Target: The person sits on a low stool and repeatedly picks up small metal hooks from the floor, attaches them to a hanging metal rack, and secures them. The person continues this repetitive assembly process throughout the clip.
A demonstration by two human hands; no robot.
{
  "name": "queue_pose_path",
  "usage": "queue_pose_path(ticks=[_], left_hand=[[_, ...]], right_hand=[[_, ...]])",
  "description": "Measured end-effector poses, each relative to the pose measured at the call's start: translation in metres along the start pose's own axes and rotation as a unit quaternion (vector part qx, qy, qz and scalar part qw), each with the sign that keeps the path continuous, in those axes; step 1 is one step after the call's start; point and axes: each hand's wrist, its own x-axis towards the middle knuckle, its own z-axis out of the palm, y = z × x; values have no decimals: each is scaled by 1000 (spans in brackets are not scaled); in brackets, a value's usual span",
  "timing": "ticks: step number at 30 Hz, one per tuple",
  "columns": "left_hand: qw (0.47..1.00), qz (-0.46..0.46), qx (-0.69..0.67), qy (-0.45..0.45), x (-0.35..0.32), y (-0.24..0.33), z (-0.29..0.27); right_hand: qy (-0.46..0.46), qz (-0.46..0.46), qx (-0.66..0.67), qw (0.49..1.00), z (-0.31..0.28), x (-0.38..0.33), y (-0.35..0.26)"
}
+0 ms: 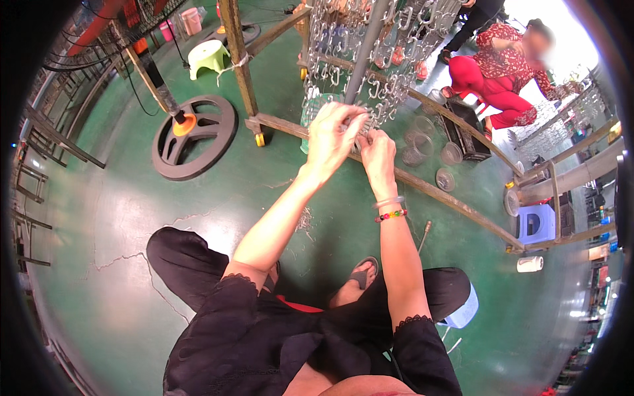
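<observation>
My left hand (333,135) and my right hand (376,150) are raised together in front of me, fingers pinched around small metal pieces (362,129) at the bottom of a hanging rack of silvery metal hooks (370,59). The rack hangs from a grey vertical pole (366,46). Both hands touch the same cluster, the left above and slightly over the right. My right wrist carries a clear bangle and a coloured bead bracelet (391,214). What each hand holds exactly is hidden by the fingers. I sit low, knees apart, in black clothes.
A wooden frame on wheels (264,122) crosses the green floor (119,218). A black fan base (195,135) and a green stool (208,56) lie to the left. Clear plastic tubs (422,142) sit beyond the beam. A person in red (502,66) crouches at top right, near a blue stool (536,223).
</observation>
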Motion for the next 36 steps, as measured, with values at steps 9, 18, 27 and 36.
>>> queue_pose_path(ticks=[9,18,27,36], left_hand=[[990,58,126,36,6,46,17],[990,96,95,49,-2,52,7],[981,175,71,51,-5,13,9],[990,130,-54,-2,-20,50,-9]], right_hand=[[23,29,-93,995,-14,-36,-32],[32,127,245,961,-95,-15,-35],[-62,72,333,938,-94,37,-54],[56,82,340,935,-102,-7,-64]])
